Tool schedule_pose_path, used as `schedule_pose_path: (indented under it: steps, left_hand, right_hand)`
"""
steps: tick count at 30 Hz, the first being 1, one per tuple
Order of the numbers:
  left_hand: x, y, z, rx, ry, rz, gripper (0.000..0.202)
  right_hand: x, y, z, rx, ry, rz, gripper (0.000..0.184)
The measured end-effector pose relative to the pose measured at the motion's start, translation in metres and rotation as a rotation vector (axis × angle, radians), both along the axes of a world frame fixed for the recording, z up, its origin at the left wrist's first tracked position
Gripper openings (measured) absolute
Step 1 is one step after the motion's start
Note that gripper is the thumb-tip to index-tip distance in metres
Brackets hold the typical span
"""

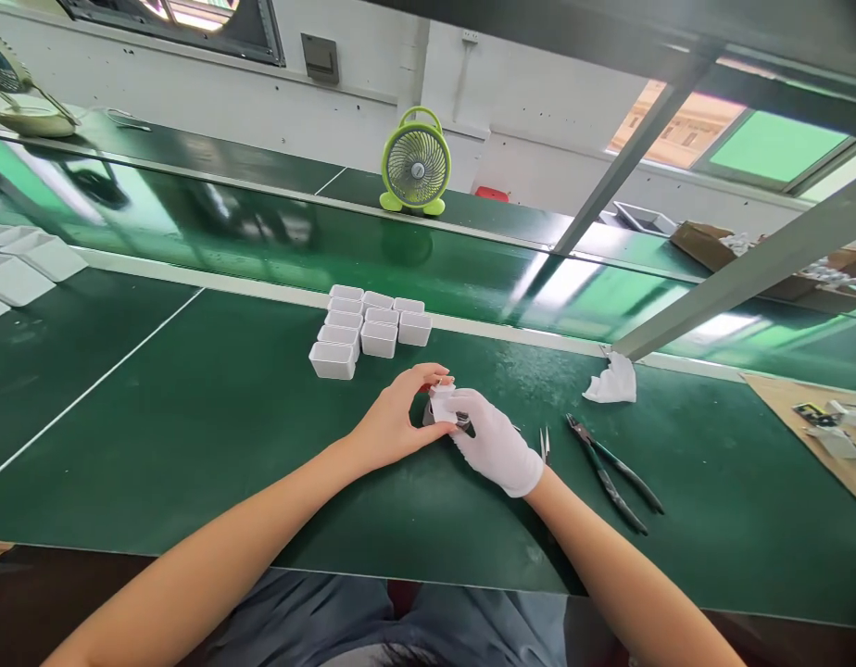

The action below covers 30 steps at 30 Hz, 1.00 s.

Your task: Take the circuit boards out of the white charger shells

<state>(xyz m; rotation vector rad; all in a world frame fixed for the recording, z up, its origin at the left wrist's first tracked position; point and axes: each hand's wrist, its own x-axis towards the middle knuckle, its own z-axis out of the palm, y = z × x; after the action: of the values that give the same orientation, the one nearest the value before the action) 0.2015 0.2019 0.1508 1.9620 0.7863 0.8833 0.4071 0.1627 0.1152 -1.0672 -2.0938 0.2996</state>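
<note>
Between my two hands is a small white plastic part [442, 405] with a thin tip at its top. My bare left hand [395, 415] curves around its left side, thumb below and fingertips above. On the right, my right hand [494, 440], in a white glove, pinches the same part. A dark object, partly hidden, lies beneath it by the fingers. Pointed metal tips, perhaps tweezers or scissors [545, 445], show beside my right wrist. Long-handled pliers [612, 472] rest on the green table [261, 463] to the right, jaws pointing away.
Several white rectangular cups [333, 360] stand in rows beyond my hands. More white containers [18, 264] are at the far left. A crumpled white cloth [610, 380] lies near the slanted metal post [734, 269]. A cardboard sheet [810, 417] holds small parts. A green fan [417, 165] stands behind.
</note>
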Motion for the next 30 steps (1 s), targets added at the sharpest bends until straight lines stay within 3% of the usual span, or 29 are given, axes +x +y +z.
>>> schedule_pose_path:
  steps: [6,10,13,17,22,27,30]
  left_hand:
    - [0.001,0.002,-0.005,-0.018,-0.138,0.003,0.067]
    - [-0.004,0.014,-0.001,-0.053,-0.54,0.209,0.044]
    - [-0.008,0.022,0.001,-0.103,-0.712,0.336,0.039]
    - [-0.007,0.021,0.001,-0.092,-0.687,0.327,0.038]
    - [-0.004,0.015,0.002,-0.079,-0.679,0.29,0.038]
    - [-0.005,0.013,0.002,-0.093,-0.671,0.273,0.035]
    - [-0.006,0.011,0.003,-0.089,-0.629,0.187,0.033]
  right_hand:
    - [-0.001,-0.005,0.007,0.022,0.017,0.0,0.022]
    - [-0.005,-0.019,0.02,0.051,0.126,-0.1,0.013]
    - [-0.011,-0.022,0.021,0.004,0.048,-0.044,0.02]
    - [-0.017,-0.02,0.02,-0.09,-0.114,0.094,0.021]
    - [-0.015,-0.025,0.018,0.035,0.052,-0.009,0.019]
    - [-0.016,-0.025,0.014,-0.033,-0.063,0.095,0.025]
    - [-0.014,-0.026,0.016,-0.022,0.011,0.03,0.022]
